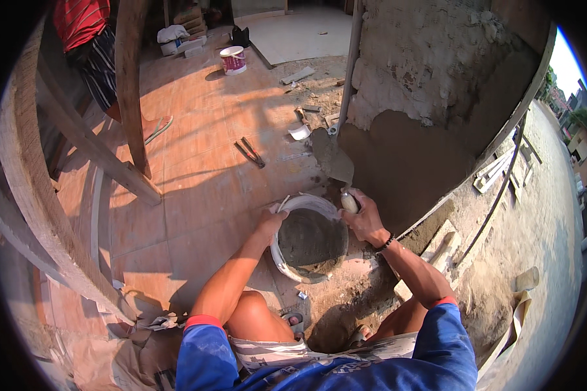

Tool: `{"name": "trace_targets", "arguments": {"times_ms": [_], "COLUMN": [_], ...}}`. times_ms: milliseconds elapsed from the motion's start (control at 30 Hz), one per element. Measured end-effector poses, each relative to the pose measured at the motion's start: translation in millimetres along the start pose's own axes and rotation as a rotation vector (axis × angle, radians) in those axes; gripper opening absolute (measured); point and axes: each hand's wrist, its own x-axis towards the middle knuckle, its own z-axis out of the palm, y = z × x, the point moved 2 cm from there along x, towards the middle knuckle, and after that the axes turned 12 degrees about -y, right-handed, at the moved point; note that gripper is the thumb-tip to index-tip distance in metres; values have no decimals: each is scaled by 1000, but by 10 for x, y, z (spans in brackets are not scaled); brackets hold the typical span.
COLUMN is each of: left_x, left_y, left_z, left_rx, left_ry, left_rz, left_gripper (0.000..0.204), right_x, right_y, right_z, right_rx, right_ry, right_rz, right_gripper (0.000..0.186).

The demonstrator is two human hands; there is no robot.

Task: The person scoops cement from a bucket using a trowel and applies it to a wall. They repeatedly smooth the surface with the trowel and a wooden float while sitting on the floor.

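Observation:
A white bucket (276,253) of grey wet mortar (312,240) stands in front of my knees. My left hand (269,223) is closed on its upper left rim, beside the bucket's handle. My right hand (364,216) is closed around the pale handle of a trowel (334,159), at the right side of the bucket. The trowel's blade points away from me, in front of the lower part of a wall. Fresh dark plaster (404,159) covers that lower part, with rougher, paler plaster (414,58) above.
Pincers (249,153) lie on the orange tiled floor (195,189). Farther off stands a white and purple tub (233,60). Wooden posts (132,85) lean on the left, near a person in a red shirt (83,23). Wood scraps (440,247) lie right of my arm, beside a road.

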Motion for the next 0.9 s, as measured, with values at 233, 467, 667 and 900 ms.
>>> {"name": "trace_targets", "arguments": {"times_ms": [233,467,667,900], "left_x": [-87,-240,-216,-166], "left_y": [128,229,206,230], "left_z": [163,171,104,126], "left_rx": [17,172,140,140], "left_ry": [-29,36,62,67], "left_rz": [14,87,86,118], "left_gripper": [42,35,27,29], "right_x": [483,523,242,-435], "right_y": [26,-55,-406,-697], "right_z": [-193,-490,-625,-760], "right_rx": [456,561,652,546], "right_ry": [144,224,222,232], "right_rz": [224,174,116,138], "right_gripper": [28,23,26,32]}}
